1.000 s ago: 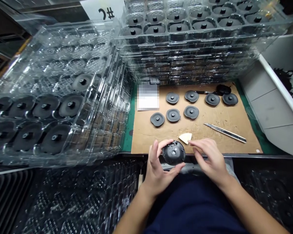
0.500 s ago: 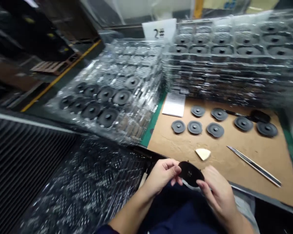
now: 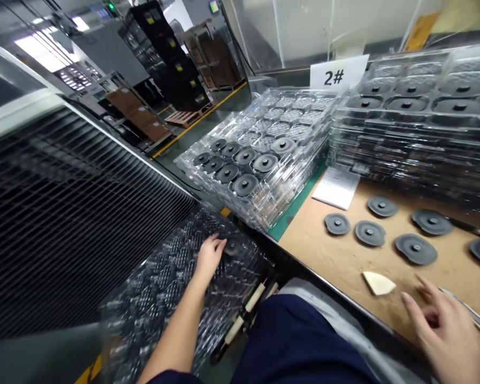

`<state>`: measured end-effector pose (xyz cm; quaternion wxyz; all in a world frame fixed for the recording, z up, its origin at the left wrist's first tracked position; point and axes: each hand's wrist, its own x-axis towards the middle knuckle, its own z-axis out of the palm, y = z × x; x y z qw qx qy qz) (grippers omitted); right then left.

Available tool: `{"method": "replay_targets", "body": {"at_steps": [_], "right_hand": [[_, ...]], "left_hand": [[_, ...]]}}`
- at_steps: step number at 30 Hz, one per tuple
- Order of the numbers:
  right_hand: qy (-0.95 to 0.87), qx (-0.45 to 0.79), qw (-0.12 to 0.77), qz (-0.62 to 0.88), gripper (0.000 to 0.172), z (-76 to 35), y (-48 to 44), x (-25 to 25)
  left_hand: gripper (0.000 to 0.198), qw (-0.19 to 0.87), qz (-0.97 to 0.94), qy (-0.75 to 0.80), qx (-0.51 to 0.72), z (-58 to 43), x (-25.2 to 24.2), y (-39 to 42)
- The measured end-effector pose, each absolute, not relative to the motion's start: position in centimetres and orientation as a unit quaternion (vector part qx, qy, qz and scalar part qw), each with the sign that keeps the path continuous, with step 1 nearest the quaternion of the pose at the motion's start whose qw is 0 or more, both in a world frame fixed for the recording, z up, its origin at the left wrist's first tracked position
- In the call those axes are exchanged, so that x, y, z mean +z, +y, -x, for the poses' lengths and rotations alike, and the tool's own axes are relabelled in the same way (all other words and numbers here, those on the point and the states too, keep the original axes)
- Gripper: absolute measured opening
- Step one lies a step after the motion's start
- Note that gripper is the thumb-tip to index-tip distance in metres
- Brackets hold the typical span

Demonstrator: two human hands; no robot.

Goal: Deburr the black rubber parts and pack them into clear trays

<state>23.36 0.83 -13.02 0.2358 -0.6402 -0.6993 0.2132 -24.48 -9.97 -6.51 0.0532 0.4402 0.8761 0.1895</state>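
My left hand [image 3: 209,258] reaches over the dark clear-plastic tray [image 3: 164,288] at my left side. Its bunched fingertips pinch the left edge of a round dark grey disc [image 3: 232,246] with a small central knob, low in that tray. My right hand [image 3: 444,325] hovers at the cardboard's near right, thumb and fingers apart, with nothing in it. Close to it are a cream wedge-shaped pad [image 3: 379,283] and a thin long tool [image 3: 474,316], partly hidden by the hand. Several similar grey discs [image 3: 370,233] lie knob up on the cardboard [image 3: 308,240].
A stack of clear trays [image 3: 288,176], its top partly filled with discs, stands ahead. Taller stacked trays [image 3: 404,138] are at right, beside a "2#" sign [image 3: 338,74]. White paper [image 3: 336,188] lies before them. A black ribbed surface [image 3: 84,213] borders the left.
My left hand has moved left from my lap to the low tray with the disc. My right hand has let go of it and opened over the cardboard. The view has turned left.
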Motion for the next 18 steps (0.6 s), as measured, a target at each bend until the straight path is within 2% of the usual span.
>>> {"method": "replay_targets", "body": {"at_steps": [5,11,13,15,18], "right_hand": [[-0.738,0.179,0.198,0.620,0.072,-21.7,0.7,-13.7],[-0.789,0.158,0.249,0.540,0.037,-19.1,1.6,-13.7],[-0.783,0.155,0.272,0.538,0.033,-18.8,1.7,-13.6],[-0.765,0.132,0.283,0.563,0.034,-19.0,1.8,-13.5],[-0.729,0.079,0.294,0.613,0.036,-19.9,1.5,-13.2]], "left_hand": [[0.031,-0.005,-0.473,0.865,0.167,24.0,-8.5,-10.3],[0.023,-0.049,-0.524,0.816,0.240,22.4,-6.2,-10.2],[0.025,-0.057,-0.547,0.781,0.296,20.8,-6.1,-9.8],[0.027,-0.044,-0.574,0.740,0.348,18.7,-6.6,-9.3],[0.033,0.035,-0.623,0.675,0.394,15.0,-8.0,-7.7]]}}
